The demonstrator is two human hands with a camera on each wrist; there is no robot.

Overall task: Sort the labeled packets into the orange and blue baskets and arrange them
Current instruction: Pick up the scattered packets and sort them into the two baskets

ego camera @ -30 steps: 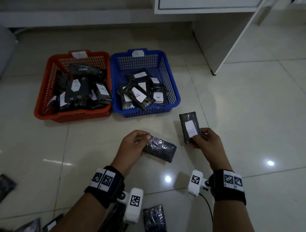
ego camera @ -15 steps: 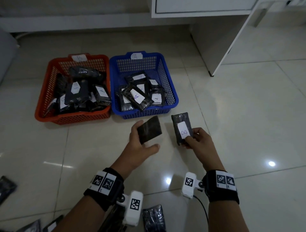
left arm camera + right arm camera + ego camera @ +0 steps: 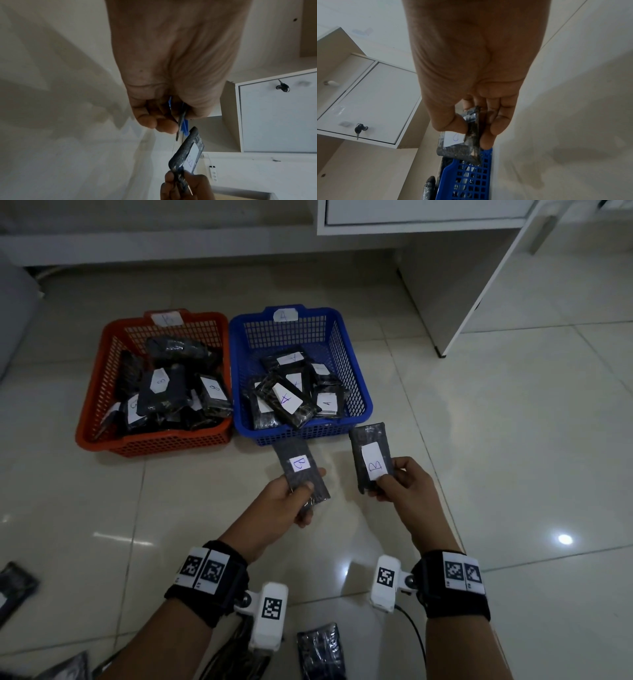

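Observation:
My left hand (image 3: 291,501) grips a dark packet (image 3: 301,470) by its near end, its white B label facing up. My right hand (image 3: 397,484) pinches a second dark packet (image 3: 371,453), also labelled B, between thumb and fingers. Both packets hover over the floor just in front of the blue basket (image 3: 356,392), which is tagged A and holds several A-labelled packets. The orange basket (image 3: 99,392) to its left is tagged B and holds several B packets. In the right wrist view the thumb presses the packet (image 3: 471,138) above the blue basket (image 3: 471,180).
A white cabinet (image 3: 462,275) stands behind and right of the baskets. More dark packets lie on the tiled floor near me: one (image 3: 322,652) between my forearms and others at the lower left (image 3: 13,587).
My left hand has turned its packet over, so the B label now faces up, and brought it closer to the blue basket. My right hand kept its packet nearly still.

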